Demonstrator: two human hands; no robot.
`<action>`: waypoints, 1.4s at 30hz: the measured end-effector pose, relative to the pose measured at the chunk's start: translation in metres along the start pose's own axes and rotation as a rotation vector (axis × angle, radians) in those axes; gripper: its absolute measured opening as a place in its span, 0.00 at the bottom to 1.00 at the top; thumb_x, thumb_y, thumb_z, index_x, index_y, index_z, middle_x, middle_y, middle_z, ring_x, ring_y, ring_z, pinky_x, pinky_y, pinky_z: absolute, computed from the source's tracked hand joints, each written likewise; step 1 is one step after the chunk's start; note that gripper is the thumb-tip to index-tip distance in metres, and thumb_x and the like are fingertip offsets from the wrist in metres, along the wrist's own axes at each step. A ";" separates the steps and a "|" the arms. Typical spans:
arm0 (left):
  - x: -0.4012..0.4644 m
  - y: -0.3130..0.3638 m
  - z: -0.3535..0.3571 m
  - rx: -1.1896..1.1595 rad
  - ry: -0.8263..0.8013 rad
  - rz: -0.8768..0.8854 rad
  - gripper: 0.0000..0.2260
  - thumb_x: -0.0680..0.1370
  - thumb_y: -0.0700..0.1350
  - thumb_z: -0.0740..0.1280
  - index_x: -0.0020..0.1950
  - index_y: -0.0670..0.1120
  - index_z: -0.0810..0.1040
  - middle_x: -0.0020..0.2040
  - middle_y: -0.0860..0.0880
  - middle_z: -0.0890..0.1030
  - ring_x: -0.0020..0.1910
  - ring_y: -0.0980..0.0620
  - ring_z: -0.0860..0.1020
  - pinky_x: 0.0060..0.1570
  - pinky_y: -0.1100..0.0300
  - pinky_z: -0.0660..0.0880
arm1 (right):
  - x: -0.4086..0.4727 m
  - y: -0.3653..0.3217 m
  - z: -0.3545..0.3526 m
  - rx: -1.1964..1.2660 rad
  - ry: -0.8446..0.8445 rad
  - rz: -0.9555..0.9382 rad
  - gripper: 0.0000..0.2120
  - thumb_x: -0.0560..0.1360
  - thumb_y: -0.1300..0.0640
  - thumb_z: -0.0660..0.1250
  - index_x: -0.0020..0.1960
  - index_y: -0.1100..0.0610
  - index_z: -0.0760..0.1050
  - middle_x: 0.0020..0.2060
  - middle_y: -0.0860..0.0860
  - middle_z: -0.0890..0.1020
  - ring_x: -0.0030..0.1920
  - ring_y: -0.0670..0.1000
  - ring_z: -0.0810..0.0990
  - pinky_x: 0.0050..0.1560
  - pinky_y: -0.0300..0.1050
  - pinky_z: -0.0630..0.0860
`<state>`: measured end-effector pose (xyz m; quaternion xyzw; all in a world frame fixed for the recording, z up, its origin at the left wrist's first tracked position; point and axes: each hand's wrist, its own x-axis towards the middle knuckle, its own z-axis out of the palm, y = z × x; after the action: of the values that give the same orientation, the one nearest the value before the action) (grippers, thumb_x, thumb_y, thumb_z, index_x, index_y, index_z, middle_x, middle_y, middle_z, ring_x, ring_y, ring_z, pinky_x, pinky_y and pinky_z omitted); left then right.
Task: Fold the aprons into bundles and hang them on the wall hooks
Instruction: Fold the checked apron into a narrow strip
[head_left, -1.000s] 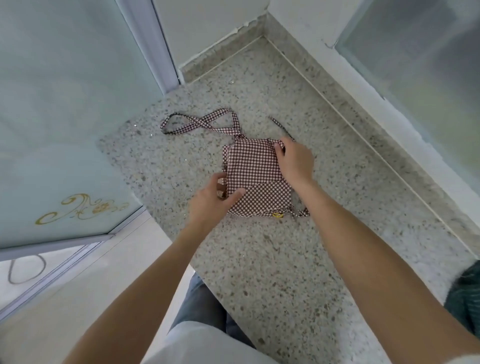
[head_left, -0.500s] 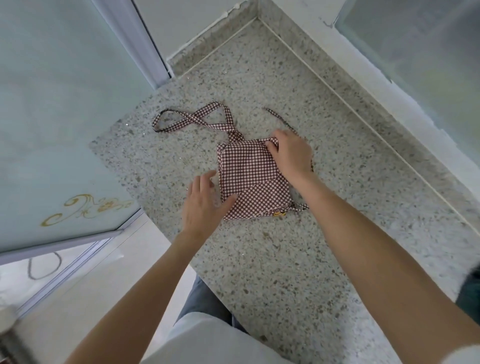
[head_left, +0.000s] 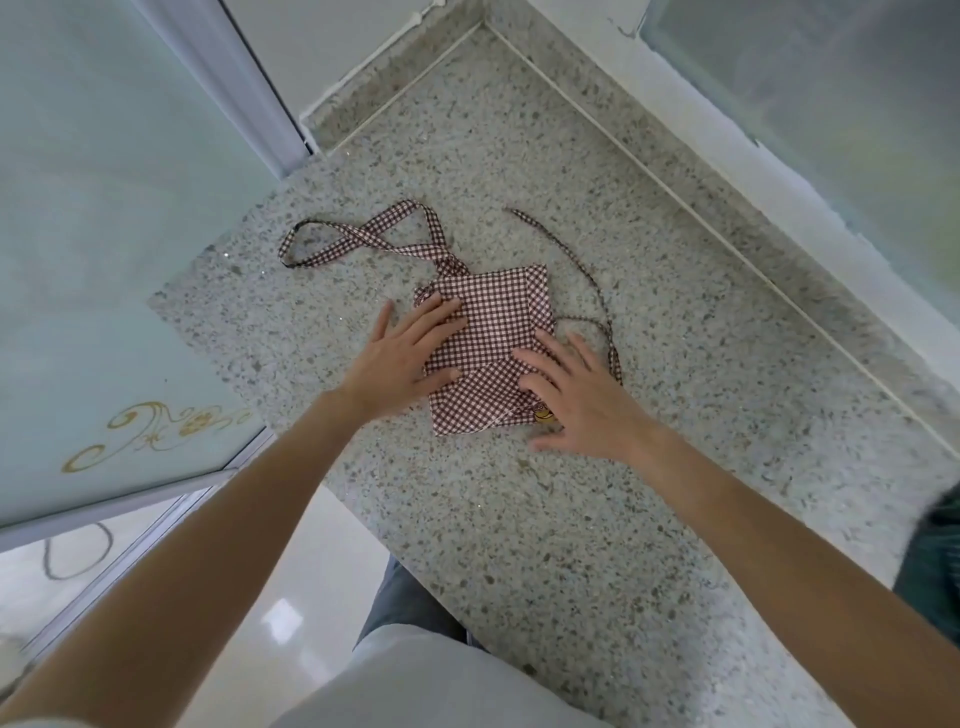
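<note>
A brown-and-white checked apron lies folded into a small square on the speckled stone counter. Its neck loop trails off to the upper left, and a thin tie string curls away on the right. My left hand lies flat with straight fingers on the bundle's left edge. Fingers spread, my right hand presses flat on the lower right corner, covering part of a small yellow emblem.
A frosted glass door with a gold ornament stands at the left. A frosted window and a white ledge run along the right. Dark green cloth shows at the right edge. No wall hooks are in view.
My right hand has left the bundle's top edge and come down to its lower right corner. My left hand has slid onto the left side and lies flat.
</note>
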<state>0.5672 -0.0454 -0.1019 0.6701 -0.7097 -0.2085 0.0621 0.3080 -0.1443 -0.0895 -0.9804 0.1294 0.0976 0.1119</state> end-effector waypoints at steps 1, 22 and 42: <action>-0.001 0.000 -0.001 0.029 0.030 0.031 0.29 0.77 0.66 0.47 0.73 0.53 0.61 0.76 0.52 0.58 0.76 0.52 0.50 0.72 0.39 0.43 | 0.000 0.002 0.000 0.005 0.003 -0.006 0.25 0.71 0.36 0.60 0.59 0.54 0.66 0.70 0.57 0.66 0.73 0.63 0.57 0.71 0.64 0.53; 0.018 0.037 -0.028 -0.574 0.370 -0.798 0.18 0.78 0.58 0.61 0.58 0.46 0.75 0.45 0.53 0.78 0.42 0.54 0.77 0.34 0.62 0.71 | 0.097 0.031 -0.056 0.149 0.147 0.486 0.14 0.81 0.48 0.55 0.57 0.58 0.65 0.30 0.50 0.73 0.26 0.50 0.69 0.22 0.42 0.59; 0.003 0.047 -0.014 -0.244 0.172 -0.359 0.18 0.75 0.48 0.68 0.63 0.46 0.72 0.57 0.45 0.74 0.48 0.47 0.77 0.45 0.58 0.72 | 0.055 -0.012 -0.033 0.004 0.554 0.294 0.07 0.74 0.61 0.62 0.50 0.59 0.77 0.46 0.55 0.78 0.48 0.55 0.75 0.51 0.47 0.69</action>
<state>0.5284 -0.0510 -0.0717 0.7885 -0.5407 -0.2424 0.1646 0.3685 -0.1533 -0.0676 -0.9402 0.2957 -0.1582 0.0592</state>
